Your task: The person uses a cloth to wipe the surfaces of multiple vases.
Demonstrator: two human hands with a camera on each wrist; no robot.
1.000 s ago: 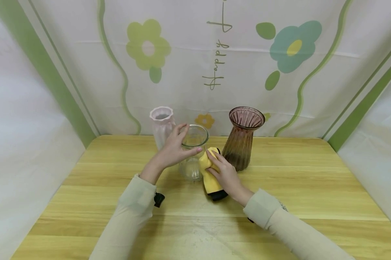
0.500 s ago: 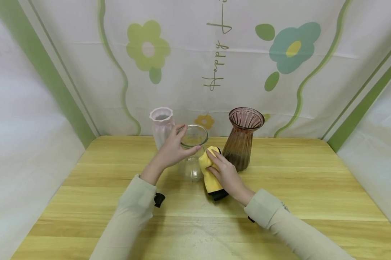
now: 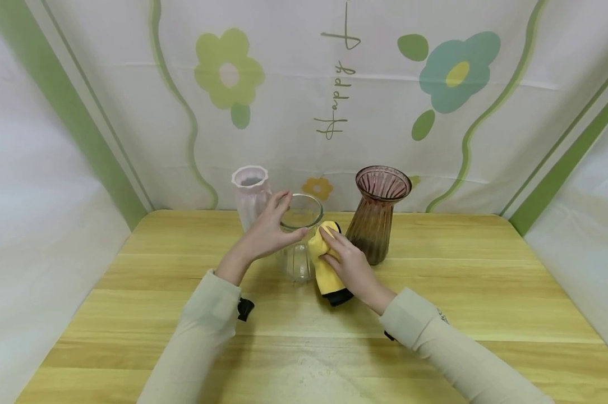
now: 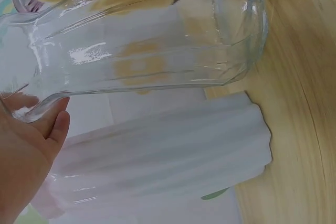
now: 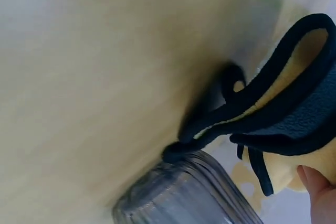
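Note:
A clear glass vase point(image 3: 300, 265) stands in the middle of the table, and my left hand point(image 3: 266, 233) grips it around the neck just under the rim. In the left wrist view the vase's ribbed glass body point(image 4: 142, 51) fills the upper part, with yellow showing through it. My right hand point(image 3: 353, 268) holds a folded yellow cloth point(image 3: 328, 278) with dark edging against the vase's right side. The right wrist view shows the dark edge of the cloth point(image 5: 294, 121) hanging loose, with a thumb on its yellow side. Most right-hand fingers are hidden there.
Close behind the left hand stands a pale pink fluted vase point(image 3: 250, 199). A tall purple-brown ribbed glass vase point(image 3: 373, 227) is just right of the cloth. A printed fabric backdrop point(image 3: 294, 112) rises at the rear edge of the wooden table point(image 3: 486, 280).
The right hand and cloth have shifted slightly upward along the vase's side. The left hand keeps its hold on the neck, and the other two vases stay where they were.

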